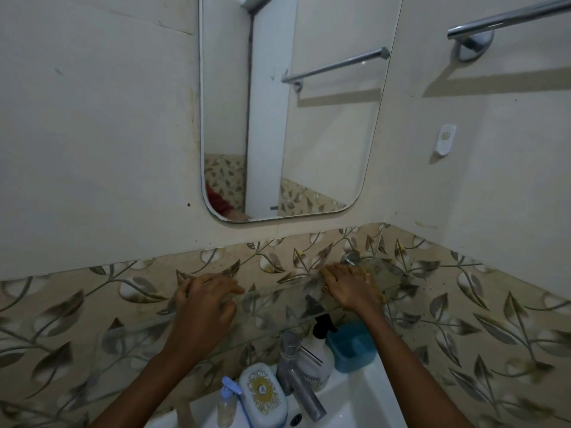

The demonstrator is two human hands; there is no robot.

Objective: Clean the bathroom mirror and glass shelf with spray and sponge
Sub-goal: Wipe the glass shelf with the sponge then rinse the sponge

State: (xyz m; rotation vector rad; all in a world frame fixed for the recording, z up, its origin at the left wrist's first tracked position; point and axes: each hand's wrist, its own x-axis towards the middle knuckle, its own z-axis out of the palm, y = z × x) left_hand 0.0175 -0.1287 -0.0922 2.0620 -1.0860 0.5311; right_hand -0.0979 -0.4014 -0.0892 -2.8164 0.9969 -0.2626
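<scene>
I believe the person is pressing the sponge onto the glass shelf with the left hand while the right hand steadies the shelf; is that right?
Not quite: the head view shows the sponge under the right hand, while the left hand steadies the glass shelf.

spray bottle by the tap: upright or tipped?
Upright. The spray bottle stands on the sink rim beside the tap, black trigger head on top, below the glass shelf. Neither hand touches it.

towel rail | wall hook | tap | blue tub, possibly soap dish
</scene>
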